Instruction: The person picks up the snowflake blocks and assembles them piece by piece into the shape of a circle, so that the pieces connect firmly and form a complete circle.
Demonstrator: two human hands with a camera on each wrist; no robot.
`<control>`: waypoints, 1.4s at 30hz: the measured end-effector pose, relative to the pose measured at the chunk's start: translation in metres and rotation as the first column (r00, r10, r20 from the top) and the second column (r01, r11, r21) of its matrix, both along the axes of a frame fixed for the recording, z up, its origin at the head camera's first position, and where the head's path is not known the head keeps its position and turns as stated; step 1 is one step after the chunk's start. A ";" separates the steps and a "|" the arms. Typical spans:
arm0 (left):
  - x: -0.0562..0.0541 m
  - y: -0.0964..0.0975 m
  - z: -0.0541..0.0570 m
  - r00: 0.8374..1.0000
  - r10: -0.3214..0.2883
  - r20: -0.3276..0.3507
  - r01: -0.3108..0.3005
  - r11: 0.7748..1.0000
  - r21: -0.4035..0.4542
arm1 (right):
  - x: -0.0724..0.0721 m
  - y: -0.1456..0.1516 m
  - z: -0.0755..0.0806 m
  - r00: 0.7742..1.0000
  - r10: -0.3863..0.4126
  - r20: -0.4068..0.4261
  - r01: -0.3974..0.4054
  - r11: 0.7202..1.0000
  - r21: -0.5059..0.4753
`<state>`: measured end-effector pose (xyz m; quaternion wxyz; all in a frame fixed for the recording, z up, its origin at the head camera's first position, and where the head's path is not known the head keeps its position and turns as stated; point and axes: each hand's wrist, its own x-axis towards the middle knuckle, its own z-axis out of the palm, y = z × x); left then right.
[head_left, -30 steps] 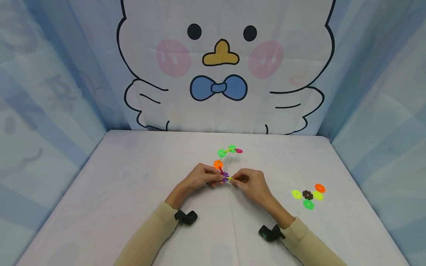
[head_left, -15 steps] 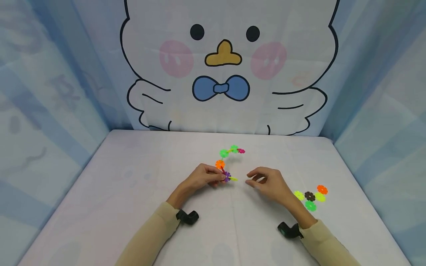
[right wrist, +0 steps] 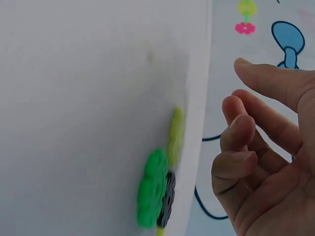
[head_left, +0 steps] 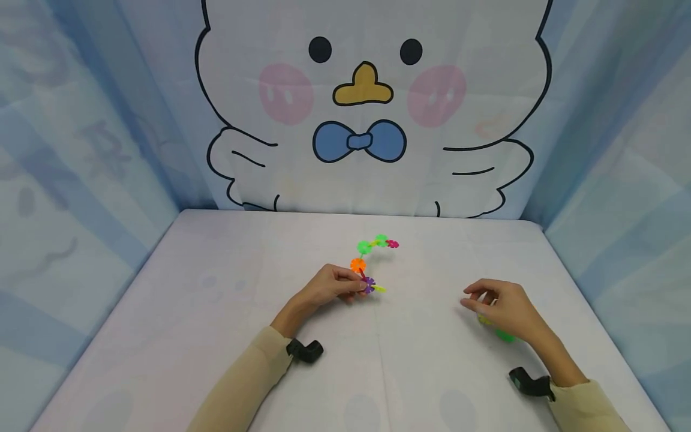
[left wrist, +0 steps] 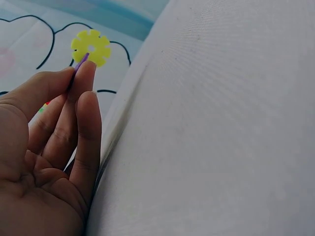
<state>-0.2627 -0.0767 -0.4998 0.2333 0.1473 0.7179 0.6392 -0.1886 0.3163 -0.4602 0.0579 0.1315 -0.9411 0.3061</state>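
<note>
Between thumb and fingertips my left hand point(head_left: 336, 284) pinches the purple snowflake disc point(head_left: 369, 285) of a linked chain. A yellow disc point(left wrist: 91, 47) is slotted onto that purple one. From there the chain curves away through a red disc, an orange disc point(head_left: 358, 264) and green discs point(head_left: 364, 247) to a pink disc point(head_left: 393, 244) at its far end. My right hand point(head_left: 504, 307) hovers over the loose discs at the right, fingers loosely bent and holding nothing. Below it, the right wrist view shows a green disc point(right wrist: 153, 189), a black disc point(right wrist: 168, 199) and a yellow-green disc point(right wrist: 176, 136).
A white cloth covers the table point(head_left: 243, 252). Behind it hangs a curtain point(head_left: 356, 180) printed with a cartoon figure, and blue curtains point(head_left: 81, 180) close in the sides. In the head view my right hand hides part of the loose disc group.
The right hand has let go of the yellow disc and moved right, over the loose discs. My left hand keeps its pinch on the purple disc, nearly still.
</note>
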 end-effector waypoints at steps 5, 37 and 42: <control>0.000 0.000 0.000 1.000 -0.006 -0.012 0.006 1.000 -0.006 | 0.008 0.024 0.002 0.996 -0.044 0.077 0.036 0.994 0.099; 0.001 0.000 0.000 1.000 -0.004 -0.001 0.004 1.000 -0.004 | 0.010 0.035 0.002 0.985 -0.024 0.171 -0.005 0.986 0.166; 0.000 0.000 0.001 1.000 -0.010 -0.002 0.010 1.000 0.001 | 0.009 0.034 0.008 0.984 0.007 0.180 -0.032 0.991 0.132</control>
